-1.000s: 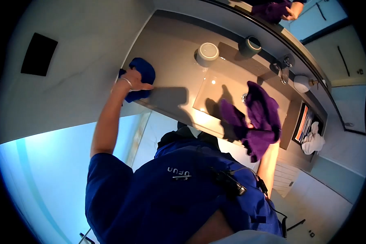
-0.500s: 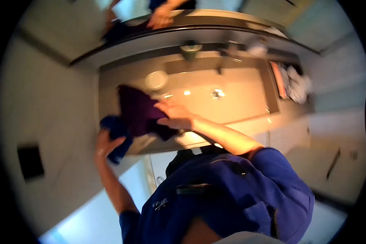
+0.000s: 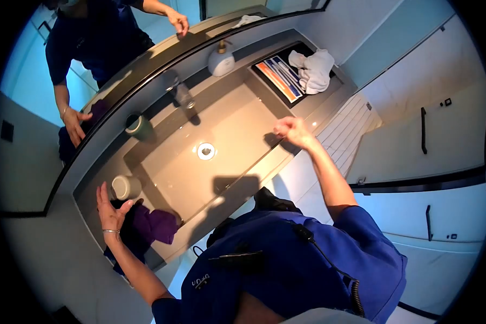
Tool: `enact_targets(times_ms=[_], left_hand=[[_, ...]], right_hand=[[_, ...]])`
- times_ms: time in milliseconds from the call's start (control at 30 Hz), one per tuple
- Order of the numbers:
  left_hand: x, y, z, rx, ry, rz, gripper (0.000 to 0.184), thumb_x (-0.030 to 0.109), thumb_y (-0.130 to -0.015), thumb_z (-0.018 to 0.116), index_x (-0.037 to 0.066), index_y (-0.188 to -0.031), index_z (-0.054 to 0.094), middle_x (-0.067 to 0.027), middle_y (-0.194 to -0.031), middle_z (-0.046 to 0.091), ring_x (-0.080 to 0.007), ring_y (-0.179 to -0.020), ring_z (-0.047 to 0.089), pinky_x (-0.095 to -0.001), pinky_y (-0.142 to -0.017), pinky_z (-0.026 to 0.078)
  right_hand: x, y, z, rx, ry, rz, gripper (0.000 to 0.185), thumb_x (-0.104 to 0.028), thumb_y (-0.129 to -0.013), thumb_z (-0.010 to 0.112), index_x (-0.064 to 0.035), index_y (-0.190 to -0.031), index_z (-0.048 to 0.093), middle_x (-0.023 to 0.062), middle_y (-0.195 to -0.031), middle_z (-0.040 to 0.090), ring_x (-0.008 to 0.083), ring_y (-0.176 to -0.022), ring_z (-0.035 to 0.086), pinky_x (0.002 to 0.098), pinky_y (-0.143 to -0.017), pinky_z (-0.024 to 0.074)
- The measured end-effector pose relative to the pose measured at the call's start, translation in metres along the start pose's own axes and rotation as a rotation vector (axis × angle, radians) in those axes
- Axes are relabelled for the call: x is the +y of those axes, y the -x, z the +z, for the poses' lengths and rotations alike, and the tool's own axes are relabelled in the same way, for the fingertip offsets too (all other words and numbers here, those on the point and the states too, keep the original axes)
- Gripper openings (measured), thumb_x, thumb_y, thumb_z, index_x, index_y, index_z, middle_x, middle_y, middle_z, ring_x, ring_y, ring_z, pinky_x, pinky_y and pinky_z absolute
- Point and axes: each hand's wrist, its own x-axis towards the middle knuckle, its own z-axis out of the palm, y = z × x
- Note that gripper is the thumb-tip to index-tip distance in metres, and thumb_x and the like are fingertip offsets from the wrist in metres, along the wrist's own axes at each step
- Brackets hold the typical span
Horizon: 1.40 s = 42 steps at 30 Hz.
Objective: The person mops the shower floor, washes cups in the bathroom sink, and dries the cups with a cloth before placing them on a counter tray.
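My left hand (image 3: 112, 214) is open with fingers spread, above the left end of the counter. It holds nothing and is close beside a cream cup (image 3: 126, 187). Under and beside that hand lie a crumpled purple cloth (image 3: 159, 225) and a dark navy cloth (image 3: 132, 237); part of the navy one is hidden by my forearm. My right hand (image 3: 294, 132) hovers over the front right edge of the sink basin (image 3: 237, 124), its fingers loosely bent and nothing seen in them. The mirror also shows that hand hanging loose.
A metal faucet (image 3: 181, 96), a green cup (image 3: 139, 126) and a white soap dispenser (image 3: 221, 60) stand along the back. On the right, a dark tray (image 3: 260, 75) carries striped printed packets (image 3: 282, 77) and a crumpled white cloth (image 3: 313, 70). A long mirror (image 3: 162, 48) runs behind.
Both hands have let go of the cloths, which now lie at the counter's left end. My right hand has moved away to the basin's right side. The view has turned.
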Motion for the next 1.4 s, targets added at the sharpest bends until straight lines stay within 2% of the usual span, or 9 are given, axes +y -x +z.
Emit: enact_targets(times_ms=[233,333,533,767,933,1000,1133,1233,1400], left_hand=[[-0.059,-0.033,0.069,0.05,0.015,-0.225,0.086,0.023,-0.058,0.08,0.004,-0.129,0.035,-0.0225,-0.116,0.051,-0.0384,-0.106,0.051,-0.0424,-0.088,0.044],[-0.127,-0.057,0.09,0.076,0.292,-0.47,0.08,0.014,-0.05,0.082,0.002,-0.118,0.041,-0.0203,-0.103,0.056,-0.0391,-0.094,0.055,-0.0424,-0.079,0.048],[-0.028,-0.047,0.064,0.111,-0.185,-0.505,0.075,0.01,-0.048,0.077,0.001,-0.116,0.047,-0.0218,-0.107,0.057,-0.0384,-0.097,0.057,-0.0405,-0.08,0.047],[0.088,0.028,0.031,0.468,-0.272,-0.336,0.082,0.007,-0.052,0.076,0.003,-0.126,0.042,-0.0183,-0.113,0.055,-0.0323,-0.098,0.059,-0.0367,-0.083,0.048],[0.154,0.018,0.066,0.41,0.775,-0.26,0.084,-0.003,-0.057,0.077,-0.001,-0.13,0.035,-0.016,-0.108,0.055,-0.0238,-0.096,0.057,-0.0343,-0.086,0.047],[0.185,0.001,0.098,0.31,0.88,-0.291,0.086,-0.002,-0.055,0.079,-0.003,-0.129,0.035,-0.0146,-0.105,0.056,-0.0242,-0.095,0.057,-0.0344,-0.085,0.047],[0.254,-0.025,0.153,0.063,0.933,-0.244,0.078,0.002,-0.056,0.08,-0.003,-0.124,0.041,-0.0132,-0.101,0.058,-0.022,-0.094,0.057,-0.0325,-0.082,0.048],[0.288,-0.038,0.207,-0.139,1.151,-0.277,0.055,0.009,-0.062,0.077,0.001,-0.111,0.052,-0.0066,-0.092,0.058,-0.0154,-0.081,0.057,-0.026,-0.063,0.048],[0.387,-0.05,0.262,-1.051,1.709,-0.694,0.052,0.036,-0.077,0.063,0.008,-0.118,0.048,-0.0159,-0.105,0.059,-0.0348,-0.089,0.059,-0.0499,-0.075,0.05]], right_hand=[[0.048,-0.104,-0.207,0.35,-0.136,0.091,0.023,-0.022,-0.083,0.064,-0.0027,-0.095,0.062,0.0014,-0.076,0.063,0.0077,-0.061,0.058,0.0218,-0.05,0.0435],[0.074,-0.143,-0.243,0.382,0.225,-0.041,0.031,-0.025,-0.077,0.069,-0.0038,-0.099,0.062,0.0046,-0.079,0.064,0.0144,-0.066,0.061,0.0266,-0.057,0.0474],[0.063,-0.166,-0.215,0.39,0.898,-0.048,0.028,-0.027,-0.073,0.065,-0.0141,-0.098,0.066,0.0106,-0.093,0.065,0.0264,-0.087,0.062,0.0379,-0.075,0.0485],[-0.09,-0.118,-0.339,0.521,0.182,-0.414,0.017,-0.015,-0.08,0.062,-0.0018,-0.09,0.065,0.0027,-0.079,0.064,0.0122,-0.075,0.058,0.027,-0.066,0.0459],[-0.139,-0.075,-0.34,0.371,-0.741,-0.554,0.014,-0.012,-0.082,0.062,-0.0049,-0.094,0.063,0.0008,-0.08,0.062,0.0109,-0.073,0.055,0.0253,-0.063,0.0432],[-0.143,-0.069,-0.359,0.596,-0.224,-0.463,0.015,-0.008,-0.083,0.061,-0.0043,-0.098,0.062,0.0032,-0.084,0.061,0.0121,-0.075,0.056,0.0252,-0.063,0.0435],[-0.175,-0.023,-0.328,0.519,-0.574,-0.757,0.018,-0.01,-0.086,0.058,-0.0039,-0.103,0.061,0.0045,-0.093,0.064,0.0135,-0.081,0.059,0.0258,-0.07,0.0477],[-0.103,-0.061,-0.301,0.485,0.048,-0.712,0.019,-0.009,-0.085,0.058,-0.0049,-0.103,0.061,0.0037,-0.093,0.064,0.0101,-0.082,0.058,0.0265,-0.074,0.0486],[-0.026,-0.051,-0.131,0.079,-0.301,-0.515,0.025,-0.005,-0.079,0.058,-0.0045,-0.104,0.06,0.0038,-0.09,0.062,0.0128,-0.084,0.057,0.0303,-0.077,0.0474]])
